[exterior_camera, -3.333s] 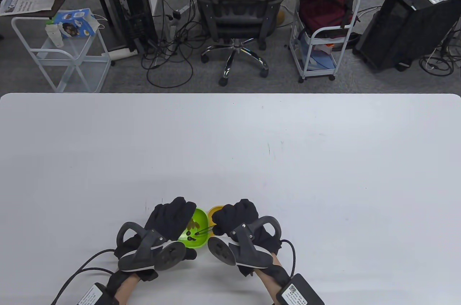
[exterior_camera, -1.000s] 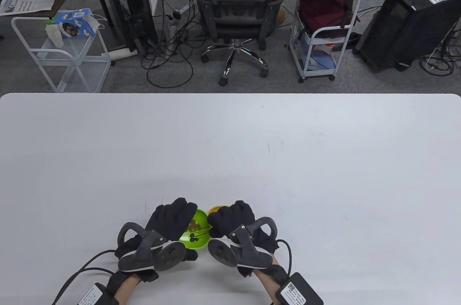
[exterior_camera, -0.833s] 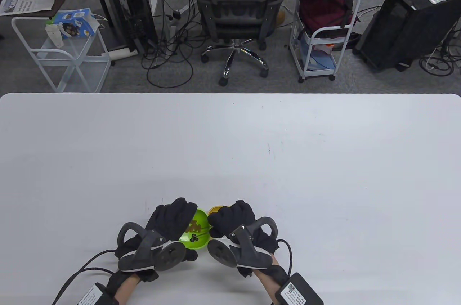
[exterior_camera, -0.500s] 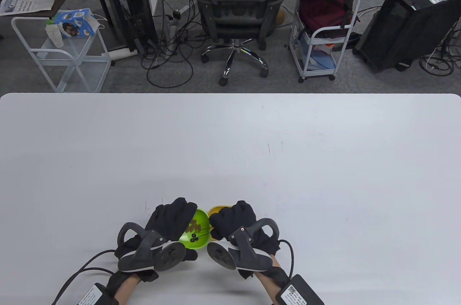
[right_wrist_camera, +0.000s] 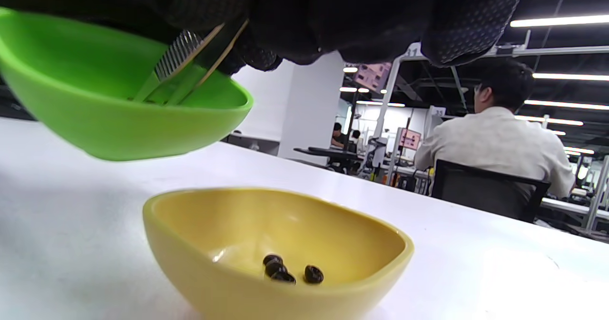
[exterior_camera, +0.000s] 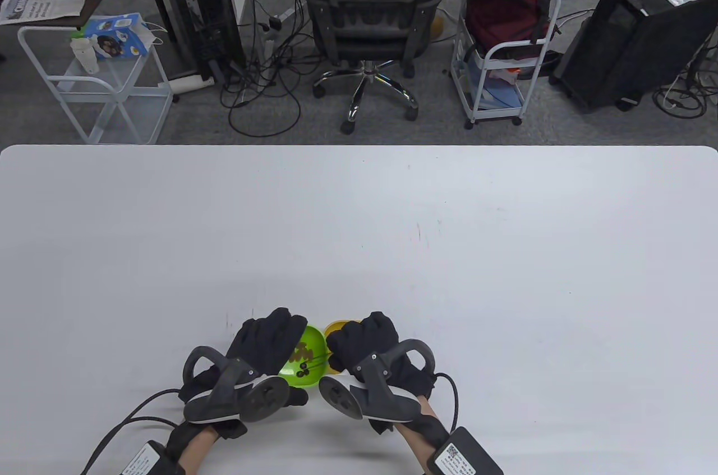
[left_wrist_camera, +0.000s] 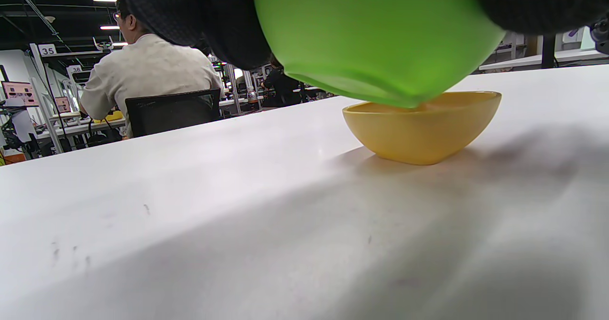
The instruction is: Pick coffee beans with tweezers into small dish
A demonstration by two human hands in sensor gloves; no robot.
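Note:
My left hand (exterior_camera: pixel 279 336) grips a green dish (exterior_camera: pixel 307 371) and holds it tilted, lifted off the table; the left wrist view shows its underside (left_wrist_camera: pixel 376 39) in the air. Brown and dark coffee beans (exterior_camera: pixel 302 356) lie in it. My right hand (exterior_camera: pixel 343 345) pinches thin metal tweezers (exterior_camera: pixel 317 361), whose tips reach into the green dish (right_wrist_camera: pixel 119 111); the tweezers (right_wrist_camera: pixel 183 70) show under my gloved fingers (right_wrist_camera: pixel 333 15). I cannot tell whether the tips hold a bean. A small yellow dish (right_wrist_camera: pixel 276 248) stands on the table just beyond, holding several dark beans (right_wrist_camera: pixel 285 270).
The yellow dish (exterior_camera: pixel 335 324) is mostly hidden behind my right hand in the table view and sits under the green dish's far edge (left_wrist_camera: pixel 421 130). The white table (exterior_camera: pixel 449 250) stretches away beyond the dishes. An office chair (exterior_camera: pixel 367 21) and carts stand past its far edge.
My right hand and its tracker have shifted slightly to the left and toward me; the tweezers stay in the green dish. My left hand holds the green dish in the same place.

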